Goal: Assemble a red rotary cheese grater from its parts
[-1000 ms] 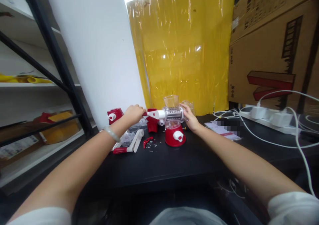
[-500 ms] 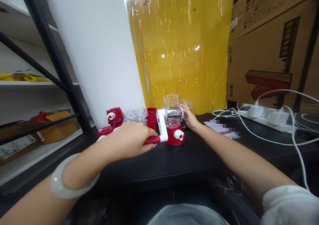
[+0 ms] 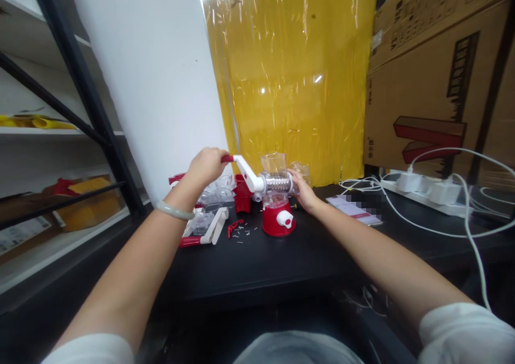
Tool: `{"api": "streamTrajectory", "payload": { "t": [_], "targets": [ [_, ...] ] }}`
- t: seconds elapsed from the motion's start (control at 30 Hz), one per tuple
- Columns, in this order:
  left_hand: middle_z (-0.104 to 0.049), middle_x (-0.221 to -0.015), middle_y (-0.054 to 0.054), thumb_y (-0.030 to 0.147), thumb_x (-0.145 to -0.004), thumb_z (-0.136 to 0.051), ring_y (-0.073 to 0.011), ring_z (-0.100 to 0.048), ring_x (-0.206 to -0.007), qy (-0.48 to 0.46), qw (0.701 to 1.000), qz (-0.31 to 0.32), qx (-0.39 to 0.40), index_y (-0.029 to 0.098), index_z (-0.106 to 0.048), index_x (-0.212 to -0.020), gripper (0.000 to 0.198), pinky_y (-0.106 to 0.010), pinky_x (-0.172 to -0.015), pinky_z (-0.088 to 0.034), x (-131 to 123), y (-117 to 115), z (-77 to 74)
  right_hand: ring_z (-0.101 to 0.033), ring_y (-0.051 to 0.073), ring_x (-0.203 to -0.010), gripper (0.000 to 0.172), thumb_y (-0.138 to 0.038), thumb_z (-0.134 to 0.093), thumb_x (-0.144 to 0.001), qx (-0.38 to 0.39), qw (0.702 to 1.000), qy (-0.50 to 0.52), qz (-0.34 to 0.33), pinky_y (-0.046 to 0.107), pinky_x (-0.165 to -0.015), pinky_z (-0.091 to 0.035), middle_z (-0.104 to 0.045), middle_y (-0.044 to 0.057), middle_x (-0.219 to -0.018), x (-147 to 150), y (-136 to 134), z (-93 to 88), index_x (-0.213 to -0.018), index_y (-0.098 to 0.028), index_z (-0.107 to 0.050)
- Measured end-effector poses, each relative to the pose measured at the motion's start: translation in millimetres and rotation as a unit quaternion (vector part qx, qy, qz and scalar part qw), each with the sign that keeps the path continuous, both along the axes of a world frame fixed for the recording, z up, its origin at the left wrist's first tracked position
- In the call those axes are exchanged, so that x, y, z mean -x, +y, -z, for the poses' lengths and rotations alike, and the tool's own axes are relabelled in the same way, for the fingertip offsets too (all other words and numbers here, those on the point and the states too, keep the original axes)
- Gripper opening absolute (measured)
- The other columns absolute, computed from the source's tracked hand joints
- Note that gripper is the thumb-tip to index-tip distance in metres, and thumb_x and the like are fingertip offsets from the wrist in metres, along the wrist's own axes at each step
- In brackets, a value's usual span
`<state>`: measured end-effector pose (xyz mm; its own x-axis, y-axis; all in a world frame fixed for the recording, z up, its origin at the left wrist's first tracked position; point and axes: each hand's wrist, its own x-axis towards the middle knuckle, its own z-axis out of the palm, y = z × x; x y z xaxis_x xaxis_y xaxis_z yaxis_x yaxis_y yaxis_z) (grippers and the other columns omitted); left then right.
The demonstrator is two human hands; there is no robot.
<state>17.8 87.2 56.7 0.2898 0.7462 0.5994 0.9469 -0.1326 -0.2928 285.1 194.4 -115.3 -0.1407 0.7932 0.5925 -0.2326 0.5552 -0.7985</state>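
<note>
A rotary grater with a red base [image 3: 278,220] stands on the black table, its metal drum [image 3: 278,183] lying sideways under a clear hopper [image 3: 273,162]. My left hand [image 3: 207,165] is closed round the red handle of the white crank [image 3: 248,176], which points up and to the left. At the drum's right end, my right hand [image 3: 302,191] grips the clear housing, with its fingertips partly hidden behind it. Left of the base lie a small red part [image 3: 234,227] and several small pale bits.
More white and red crank parts [image 3: 217,225], clear plastic parts and a red container [image 3: 242,195] sit at the left. At the right are a printed sheet [image 3: 354,209], a power strip [image 3: 430,192] with white cables, and a large cardboard box [image 3: 426,95].
My left hand has swung the crank from pointing down to pointing up and left, uncovering the parts on the table. My right hand stays at the drum's right end.
</note>
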Motion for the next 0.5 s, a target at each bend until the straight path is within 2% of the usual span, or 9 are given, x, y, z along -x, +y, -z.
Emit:
{"api": "streamTrajectory", "payload": {
  "t": [0.07,0.13,0.2,0.27,0.3,0.37,0.5],
  "targets": [
    [-0.075,-0.099,-0.015,0.026,-0.091,-0.055,-0.0276,-0.069,-0.093,0.044,0.996,-0.051,0.054,0.018,-0.074,-0.110,0.028,-0.038,-0.078,-0.052,8,7,29.1,-0.059,0.030,-0.122,0.053,-0.055,-0.046,-0.086,-0.002,1.000,-0.011,-0.002,0.046,-0.087,-0.055,-0.058,0.006,-0.144,0,0,-0.2,-0.132,-0.031,-0.055],
    [-0.075,-0.095,-0.016,0.027,-0.088,-0.061,-0.0297,-0.070,-0.090,0.087,0.989,-0.067,0.095,0.018,-0.075,-0.105,0.024,-0.040,-0.077,-0.052,10,3,58.7,-0.059,0.029,-0.122,0.053,-0.056,-0.045,-0.086,-0.006,1.000,-0.017,-0.002,0.045,-0.086,-0.055,-0.057,0.006,-0.144,0,-1,-0.6,-0.133,-0.031,-0.054],
    [-0.076,-0.094,-0.016,0.027,-0.087,-0.063,-0.0298,-0.071,-0.088,0.098,0.987,-0.041,0.123,0.017,-0.075,-0.104,0.023,-0.040,-0.076,-0.052,10,-10,82.7,-0.059,0.029,-0.123,0.053,-0.054,-0.045,-0.087,-0.014,1.000,-0.022,0.009,0.046,-0.087,-0.055,-0.058,0.006,-0.142,0,-1,-1.2,-0.133,-0.031,-0.054],
    [-0.077,-0.098,-0.012,0.032,-0.088,-0.064,-0.0266,-0.071,-0.088,0.095,0.981,0.005,0.170,0.020,-0.074,-0.107,0.025,-0.037,-0.078,-0.052,14,-30,95.4,-0.058,0.029,-0.122,0.052,-0.053,-0.044,-0.089,-0.024,0.999,-0.031,0.027,0.046,-0.087,-0.055,-0.061,0.007,-0.138,0,-2,-1.7,-0.134,-0.031,-0.054],
    [-0.077,-0.097,-0.010,0.036,-0.089,-0.064,-0.0249,-0.071,-0.086,0.085,0.977,0.019,0.195,0.022,-0.074,-0.108,0.026,-0.036,-0.078,-0.052,18,-42,96.2,-0.058,0.029,-0.122,0.051,-0.052,-0.043,-0.090,-0.029,0.998,-0.036,0.035,0.047,-0.088,-0.055,-0.062,0.007,-0.136,0,-2,-2.1,-0.134,-0.031,-0.055],
    [-0.077,-0.098,-0.009,0.041,-0.090,-0.064,-0.0244,-0.070,-0.088,0.075,0.975,0.045,0.202,0.023,-0.073,-0.108,0.027,-0.035,-0.080,-0.052,35,-70,87.3,-0.059,0.028,-0.121,0.049,-0.051,-0.043,-0.091,-0.037,0.997,-0.045,0.048,0.047,-0.088,-0.054,-0.064,0.007,-0.132,1,-4,-2.7,-0.134,-0.031,-0.055],
    [-0.071,-0.117,-0.011,0.041,-0.093,-0.062,-0.0260,-0.066,-0.106,0.068,0.980,0.072,0.170,0.023,-0.068,-0.118,0.031,-0.039,-0.091,-0.053,76,-125,48.9,-0.059,0.029,-0.121,0.050,-0.053,-0.044,-0.091,-0.040,0.997,-0.043,0.054,0.048,-0.089,-0.054,-0.065,0.007,-0.131,1,-5,-3.4,-0.133,-0.031,-0.056]
  ]
}}
